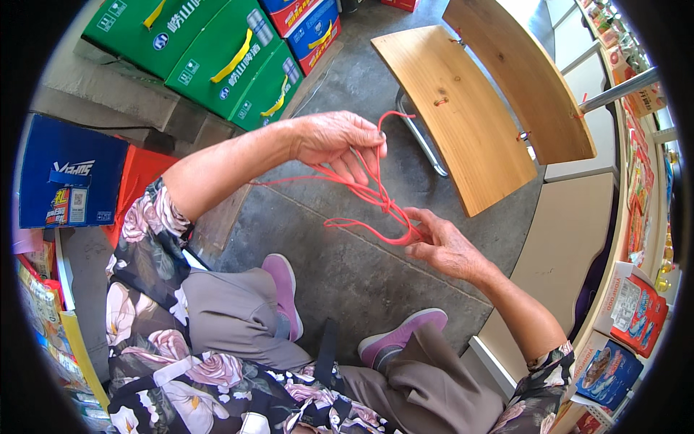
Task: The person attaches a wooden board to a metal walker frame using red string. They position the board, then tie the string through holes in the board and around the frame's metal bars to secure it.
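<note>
A bundle of thin red cord (374, 194) stretches between my two hands above the floor, tangled or looped together near its middle. My left hand (336, 141) is higher and farther away, with thumb and fingers closed on several strands; one loose end curls up past the thumb and another trails left under the forearm. Lower and to the right, my right hand (442, 244) pinches the other end of the bundle between thumb and fingers. A loop of the cord hangs out to the left of the right hand.
A wooden bench (455, 116) with a metal leg stands ahead on the right. Green cartons (224, 61) with yellow handles are stacked at the far left, a blue box (72, 170) nearer. Shelves of packaged goods (629, 307) line the right. Grey concrete floor (325, 249) lies below.
</note>
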`<state>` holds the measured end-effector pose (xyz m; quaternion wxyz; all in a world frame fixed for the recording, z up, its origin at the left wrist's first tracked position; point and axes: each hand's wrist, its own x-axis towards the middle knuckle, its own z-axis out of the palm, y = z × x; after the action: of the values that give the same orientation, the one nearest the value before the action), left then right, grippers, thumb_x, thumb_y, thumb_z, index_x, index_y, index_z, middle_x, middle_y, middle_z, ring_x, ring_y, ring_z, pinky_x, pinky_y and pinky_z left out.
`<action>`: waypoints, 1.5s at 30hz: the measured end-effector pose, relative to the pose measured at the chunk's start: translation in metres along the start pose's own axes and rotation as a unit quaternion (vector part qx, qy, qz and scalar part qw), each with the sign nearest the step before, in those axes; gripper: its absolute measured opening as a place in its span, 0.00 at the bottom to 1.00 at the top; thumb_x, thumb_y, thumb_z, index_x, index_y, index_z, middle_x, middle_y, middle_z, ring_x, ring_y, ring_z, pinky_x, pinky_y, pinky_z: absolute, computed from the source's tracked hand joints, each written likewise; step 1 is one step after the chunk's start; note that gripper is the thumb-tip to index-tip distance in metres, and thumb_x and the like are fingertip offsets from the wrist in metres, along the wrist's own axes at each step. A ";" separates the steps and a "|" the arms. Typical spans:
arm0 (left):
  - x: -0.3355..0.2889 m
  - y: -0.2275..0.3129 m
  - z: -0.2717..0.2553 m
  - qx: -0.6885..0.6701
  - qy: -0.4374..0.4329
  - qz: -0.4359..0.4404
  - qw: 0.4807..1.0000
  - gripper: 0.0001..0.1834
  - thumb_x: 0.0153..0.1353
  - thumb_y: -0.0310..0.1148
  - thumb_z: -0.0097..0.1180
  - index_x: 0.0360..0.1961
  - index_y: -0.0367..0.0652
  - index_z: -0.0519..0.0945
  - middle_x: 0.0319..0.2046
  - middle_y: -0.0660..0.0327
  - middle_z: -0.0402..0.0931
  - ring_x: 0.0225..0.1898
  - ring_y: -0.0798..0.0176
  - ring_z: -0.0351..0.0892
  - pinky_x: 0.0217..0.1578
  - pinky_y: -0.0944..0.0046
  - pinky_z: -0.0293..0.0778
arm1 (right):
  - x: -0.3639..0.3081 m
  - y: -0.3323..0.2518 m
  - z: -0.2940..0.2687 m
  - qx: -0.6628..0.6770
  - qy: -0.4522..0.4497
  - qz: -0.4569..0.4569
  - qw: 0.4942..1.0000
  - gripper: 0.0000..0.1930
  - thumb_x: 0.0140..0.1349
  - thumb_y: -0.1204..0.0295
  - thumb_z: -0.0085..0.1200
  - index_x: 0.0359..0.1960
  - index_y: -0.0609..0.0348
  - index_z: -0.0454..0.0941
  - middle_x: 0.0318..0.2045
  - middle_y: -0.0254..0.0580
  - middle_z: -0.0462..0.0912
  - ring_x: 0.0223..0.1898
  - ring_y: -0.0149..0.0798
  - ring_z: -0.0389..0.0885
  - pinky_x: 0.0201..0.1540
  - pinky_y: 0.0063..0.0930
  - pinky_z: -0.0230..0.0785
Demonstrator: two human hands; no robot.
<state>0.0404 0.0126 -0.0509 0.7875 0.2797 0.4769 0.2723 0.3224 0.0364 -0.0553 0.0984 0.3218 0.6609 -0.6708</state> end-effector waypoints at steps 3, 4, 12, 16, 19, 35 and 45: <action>-0.004 -0.003 -0.015 -0.002 0.019 -0.002 1.000 0.14 0.66 0.41 0.48 0.37 0.40 0.74 0.30 0.55 0.79 0.28 0.58 0.83 0.25 0.64 0.82 | -0.001 0.013 -0.004 -0.038 -0.009 0.027 0.999 0.22 0.56 0.75 0.51 0.54 0.64 0.68 0.39 0.37 0.78 0.43 0.29 0.73 0.49 0.26 0.66; -0.005 -0.006 -0.019 -0.004 0.026 -0.003 1.000 0.14 0.66 0.41 0.47 0.36 0.40 0.74 0.30 0.55 0.79 0.28 0.58 0.83 0.25 0.64 0.82 | -0.001 0.016 -0.005 -0.029 -0.006 0.016 0.999 0.22 0.56 0.75 0.51 0.54 0.64 0.69 0.39 0.37 0.78 0.43 0.29 0.73 0.49 0.25 0.66; -0.011 -0.020 -0.031 -0.017 0.014 -0.020 1.000 0.15 0.66 0.41 0.46 0.35 0.39 0.74 0.28 0.54 0.80 0.26 0.58 0.83 0.23 0.65 0.82 | -0.002 0.022 0.001 -0.059 0.036 -0.012 0.998 0.17 0.58 0.76 0.48 0.51 0.66 0.71 0.38 0.40 0.78 0.41 0.31 0.75 0.47 0.26 0.67; -0.010 -0.023 -0.014 0.075 -0.004 -0.045 0.996 0.17 0.66 0.45 0.47 0.33 0.41 0.74 0.26 0.55 0.80 0.24 0.61 0.82 0.22 0.65 0.80 | 0.000 0.003 0.013 -0.157 0.182 -0.260 0.935 0.13 0.55 0.81 0.48 0.43 0.67 0.73 0.33 0.50 0.77 0.37 0.44 0.77 0.40 0.34 0.70; -0.009 -0.017 0.000 0.125 -0.043 -0.063 0.989 0.17 0.65 0.47 0.47 0.31 0.43 0.74 0.25 0.56 0.80 0.26 0.62 0.82 0.23 0.65 0.79 | 0.005 -0.017 0.014 -0.262 0.287 -0.384 0.838 0.13 0.53 0.86 0.47 0.41 0.65 0.73 0.32 0.51 0.76 0.35 0.48 0.77 0.39 0.35 0.71; -0.004 -0.003 0.026 -0.078 -0.244 -0.005 0.966 0.16 0.67 0.45 0.43 0.32 0.42 0.71 0.26 0.54 0.78 0.29 0.59 0.83 0.26 0.60 0.83 | 0.025 -0.040 -0.008 0.015 0.263 -0.298 0.918 0.17 0.64 0.70 0.51 0.54 0.59 0.73 0.37 0.33 0.80 0.35 0.23 0.75 0.34 0.18 0.69; -0.005 -0.005 0.053 0.026 -0.173 0.034 0.984 0.15 0.62 0.44 0.54 0.30 0.41 0.75 0.26 0.65 0.76 0.28 0.71 0.77 0.33 0.70 0.73 | 0.034 -0.048 -0.012 0.037 0.321 -0.358 0.876 0.14 0.68 0.66 0.46 0.38 0.64 0.79 0.29 0.37 0.82 0.30 0.26 0.77 0.33 0.20 0.68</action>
<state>0.0872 -0.0038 -0.0307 0.8407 0.3591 0.3311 0.2339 0.2735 0.0629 -0.0339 -0.3781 0.2643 0.7012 -0.5436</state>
